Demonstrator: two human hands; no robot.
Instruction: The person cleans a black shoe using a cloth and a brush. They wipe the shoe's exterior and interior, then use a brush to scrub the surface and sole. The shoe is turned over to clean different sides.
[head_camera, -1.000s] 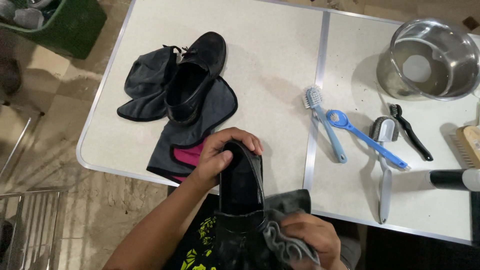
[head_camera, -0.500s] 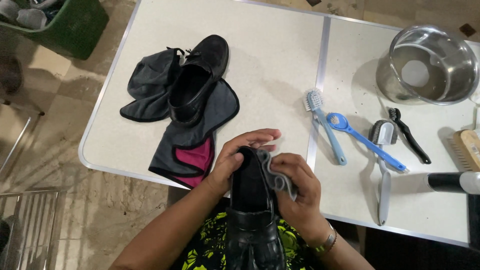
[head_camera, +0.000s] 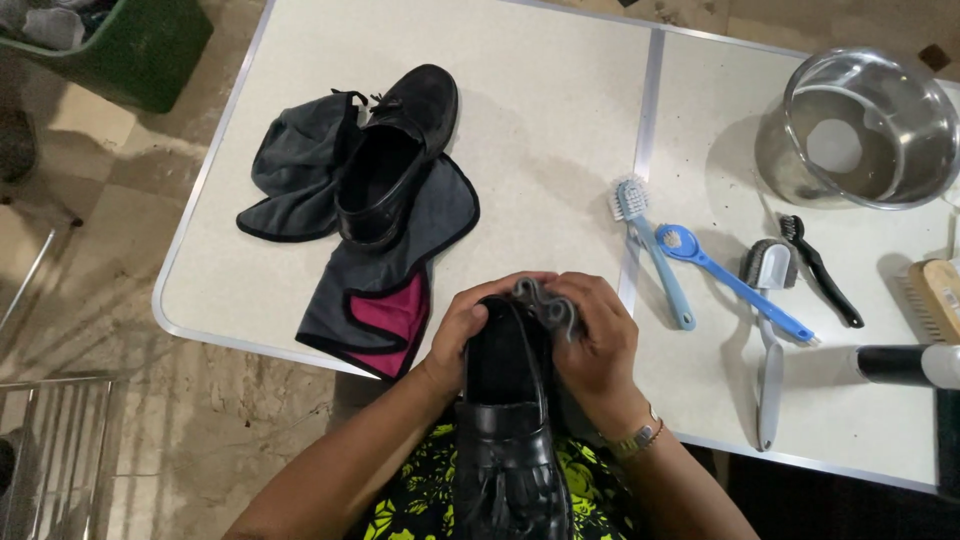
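A black leather shoe (head_camera: 507, 440) with a tassel rests over my lap, its heel end toward the table. My left hand (head_camera: 460, 335) grips the left side of the heel. My right hand (head_camera: 597, 345) presses a crumpled grey cloth (head_camera: 548, 303) against the heel's top right edge. A second black shoe (head_camera: 393, 158) lies on the white table (head_camera: 540, 120), on top of a dark grey cloth (head_camera: 300, 175) and a grey-and-pink cloth (head_camera: 385, 305).
To the right lie a light blue brush (head_camera: 652, 250), a blue brush (head_camera: 730, 283), a grey brush (head_camera: 767, 340) and a small black brush (head_camera: 820, 270). A steel bowl (head_camera: 868, 125) stands at the back right, a wooden brush (head_camera: 930, 298) and a dark bottle (head_camera: 905, 365) at the right edge. A green bin (head_camera: 120, 50) sits on the floor.
My right hand has brought the grey cloth up from beside the shoe onto the heel end. My left hand has kept hold of the shoe's heel.
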